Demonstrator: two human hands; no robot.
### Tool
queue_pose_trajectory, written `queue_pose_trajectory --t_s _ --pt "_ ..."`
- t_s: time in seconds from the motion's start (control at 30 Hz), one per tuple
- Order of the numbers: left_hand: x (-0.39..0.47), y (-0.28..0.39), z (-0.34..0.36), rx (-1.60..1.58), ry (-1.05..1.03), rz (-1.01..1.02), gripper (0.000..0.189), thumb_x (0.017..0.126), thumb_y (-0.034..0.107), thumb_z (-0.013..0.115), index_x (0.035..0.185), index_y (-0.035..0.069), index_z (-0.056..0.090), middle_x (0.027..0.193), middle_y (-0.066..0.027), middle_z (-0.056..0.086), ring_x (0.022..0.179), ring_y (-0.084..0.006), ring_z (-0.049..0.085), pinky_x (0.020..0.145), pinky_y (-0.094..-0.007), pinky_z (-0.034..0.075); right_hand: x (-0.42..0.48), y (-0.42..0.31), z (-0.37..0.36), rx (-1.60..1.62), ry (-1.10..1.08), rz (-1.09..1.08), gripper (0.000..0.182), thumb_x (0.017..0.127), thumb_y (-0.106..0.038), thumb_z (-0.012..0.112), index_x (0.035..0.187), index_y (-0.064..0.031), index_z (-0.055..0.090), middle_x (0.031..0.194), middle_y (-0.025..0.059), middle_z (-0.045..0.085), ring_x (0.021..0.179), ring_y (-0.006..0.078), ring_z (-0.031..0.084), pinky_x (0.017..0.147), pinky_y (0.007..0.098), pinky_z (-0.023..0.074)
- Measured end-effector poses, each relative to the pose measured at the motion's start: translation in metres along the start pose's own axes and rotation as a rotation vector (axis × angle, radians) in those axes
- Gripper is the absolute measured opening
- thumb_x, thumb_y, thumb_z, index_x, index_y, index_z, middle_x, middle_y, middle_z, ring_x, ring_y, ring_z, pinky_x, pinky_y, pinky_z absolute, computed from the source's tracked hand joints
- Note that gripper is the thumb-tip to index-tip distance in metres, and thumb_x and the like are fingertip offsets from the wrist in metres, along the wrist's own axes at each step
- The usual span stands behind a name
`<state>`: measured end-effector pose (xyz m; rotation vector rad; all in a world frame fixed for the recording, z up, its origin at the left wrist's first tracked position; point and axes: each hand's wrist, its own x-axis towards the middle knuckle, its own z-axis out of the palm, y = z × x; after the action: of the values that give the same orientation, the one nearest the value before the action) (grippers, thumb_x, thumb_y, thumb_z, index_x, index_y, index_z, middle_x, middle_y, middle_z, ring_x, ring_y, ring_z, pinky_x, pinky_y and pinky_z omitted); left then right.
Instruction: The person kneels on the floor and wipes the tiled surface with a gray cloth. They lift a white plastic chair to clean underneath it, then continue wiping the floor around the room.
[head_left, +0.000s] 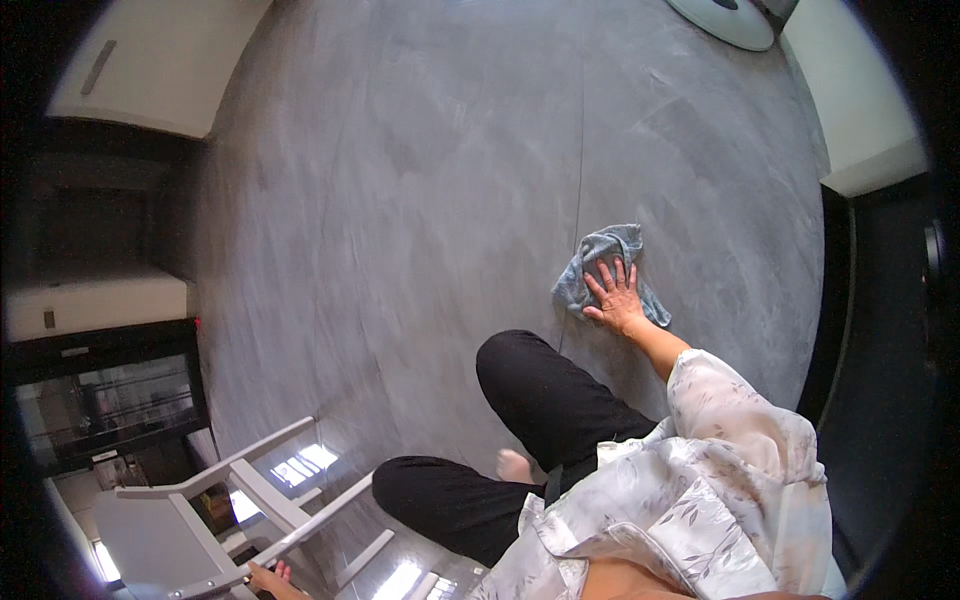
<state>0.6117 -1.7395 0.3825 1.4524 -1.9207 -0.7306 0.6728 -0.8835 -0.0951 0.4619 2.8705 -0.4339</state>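
My right hand (616, 300) lies flat, fingers spread, on a crumpled blue-grey cloth (600, 253) that rests on the smooth grey floor (450, 187). The cloth sticks out around the fingers and beside the wrist. At the lower left, my left hand (271, 578) is at the frame of a light grey chair (285, 499), by its edge; the fingers are partly hidden, so the hold is unclear. My knees in black trousers (555, 382) are bent between the two hands, and a bare foot (514, 465) shows behind them.
White cabinets with dark recesses and a glass-fronted appliance (112, 397) line the left side. A dark cabinet front (892, 337) stands at the right, below a white panel (855, 97). A round pale base (724, 22) sits on the floor at the top right.
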Motion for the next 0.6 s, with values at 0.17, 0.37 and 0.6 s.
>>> queue_pose_trajectory --t_s 0.17,0.37,0.6 --pt "-0.021 0.014 -0.006 0.003 0.013 -0.042 0.062 0.087 0.050 0.058 0.131 0.016 0.031 0.110 -0.0162 0.057 0.065 -0.0319 0.064 0.048 -0.0414 0.050 0.001 -0.005 -0.003 -0.015 -0.035 -0.013 0.078 0.082 -0.067 0.047 0.147 -0.0271 0.029 0.157 0.0106 0.008 0.143 0.0423 -0.005 0.109 0.0661 -0.0034" --pt "-0.059 0.005 0.001 -0.074 0.130 0.150 0.049 0.093 0.040 0.053 0.129 0.010 0.037 0.103 -0.0166 0.062 0.057 -0.0254 0.063 0.040 -0.0327 0.049 0.004 -0.012 0.002 -0.019 -0.072 0.014 0.082 0.081 -0.067 0.049 0.148 -0.0250 0.028 0.158 0.0121 0.005 0.142 0.0428 -0.005 0.109 0.0643 -0.0027" --pt "-0.187 -0.112 0.109 0.140 -0.327 0.024 0.048 0.085 0.009 0.058 0.128 0.000 0.037 0.095 -0.0136 0.058 0.060 -0.0186 0.058 0.035 -0.0268 0.051 0.007 -0.025 0.006 -0.130 -0.137 0.108 0.081 0.084 -0.065 0.047 0.150 -0.0249 0.022 0.158 0.0119 0.003 0.142 0.0432 -0.004 0.109 0.0656 0.0003"
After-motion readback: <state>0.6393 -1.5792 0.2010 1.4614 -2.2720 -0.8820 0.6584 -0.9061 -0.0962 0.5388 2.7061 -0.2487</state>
